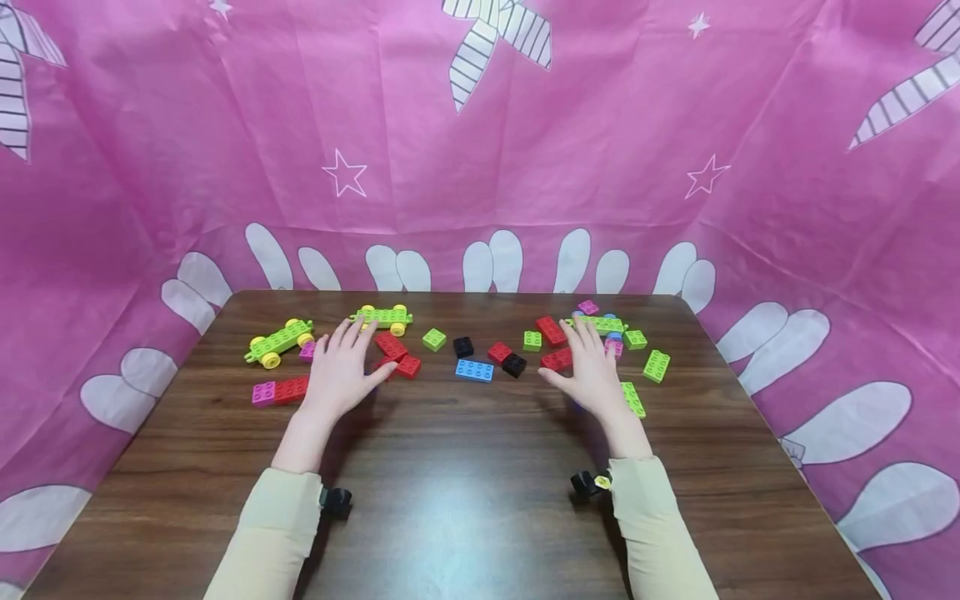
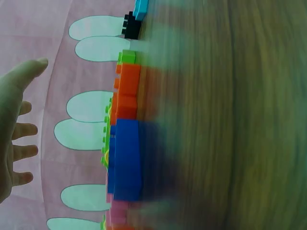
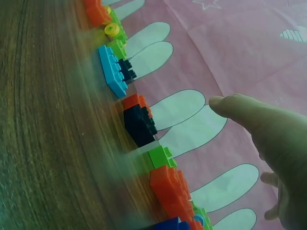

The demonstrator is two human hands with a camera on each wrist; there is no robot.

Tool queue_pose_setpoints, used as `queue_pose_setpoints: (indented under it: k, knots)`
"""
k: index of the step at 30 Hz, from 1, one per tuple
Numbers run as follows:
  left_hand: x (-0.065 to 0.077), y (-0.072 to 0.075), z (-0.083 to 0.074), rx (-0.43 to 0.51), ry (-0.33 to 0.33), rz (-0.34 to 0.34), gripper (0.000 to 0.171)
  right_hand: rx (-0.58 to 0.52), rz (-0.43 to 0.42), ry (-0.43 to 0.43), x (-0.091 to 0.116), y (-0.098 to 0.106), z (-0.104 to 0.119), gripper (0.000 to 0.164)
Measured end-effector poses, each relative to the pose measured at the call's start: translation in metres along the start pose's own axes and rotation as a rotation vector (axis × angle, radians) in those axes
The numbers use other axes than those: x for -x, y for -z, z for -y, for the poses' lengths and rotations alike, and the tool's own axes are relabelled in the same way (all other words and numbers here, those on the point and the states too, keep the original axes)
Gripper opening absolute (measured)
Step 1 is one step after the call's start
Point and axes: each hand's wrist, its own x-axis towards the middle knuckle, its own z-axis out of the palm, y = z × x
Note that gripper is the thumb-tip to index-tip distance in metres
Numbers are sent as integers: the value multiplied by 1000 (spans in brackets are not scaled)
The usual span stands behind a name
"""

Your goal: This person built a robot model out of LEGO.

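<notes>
From my station I can read no text, number or brand, neither on the bricks (image 1: pixel 475 371) nor on the pink cloth (image 1: pixel 525 142) at twelve o'clock.

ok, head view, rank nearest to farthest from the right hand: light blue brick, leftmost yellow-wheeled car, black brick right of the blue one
From the right hand:
1. Black brick, to its left
2. Light blue brick, further left, around mid-spread
3. Leftmost yellow-wheeled car, far left
</notes>
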Motion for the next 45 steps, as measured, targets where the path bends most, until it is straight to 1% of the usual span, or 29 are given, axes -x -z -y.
queue_pose_setpoints:
  k: [6, 10, 14, 19, 23, 30, 33, 37, 43, 45]
  knots:
    - [3, 1, 14, -3, 9, -37, 74, -60, -29, 27, 1, -1, 3, 81]
    - [6, 2, 22, 37, 17, -52, 70, -93, -48, 49, 2, -3, 3, 76]
    - [7, 3, 30, 72, 25, -72, 65, -103, -65, 72, 2, -5, 4, 69]
    - [8, 6, 42, 79, 14, -87, 57, -129, -57, 55, 5, -6, 7, 60]
    - [9, 13, 57, 86, 15, -89, 57, -151, -47, 37, 7, -10, 8, 56]
    - [11, 24, 91, 91, 55, -116, 57, -205, -55, 45, 9, -13, 10, 53]
    - [11, 29, 104, 89, 75, -112, 57, -235, -49, 52, 9, -13, 12, 53]
    - [9, 35, 119, 95, 107, -81, 58, -267, -39, 59, 8, -12, 14, 52]
    - [0, 42, 140, 91, 115, -35, 61, -307, -16, 46, 7, -10, 15, 52]
    - [-4, 43, 145, 98, 123, -8, 62, -318, -12, 52, 7, -10, 16, 52]
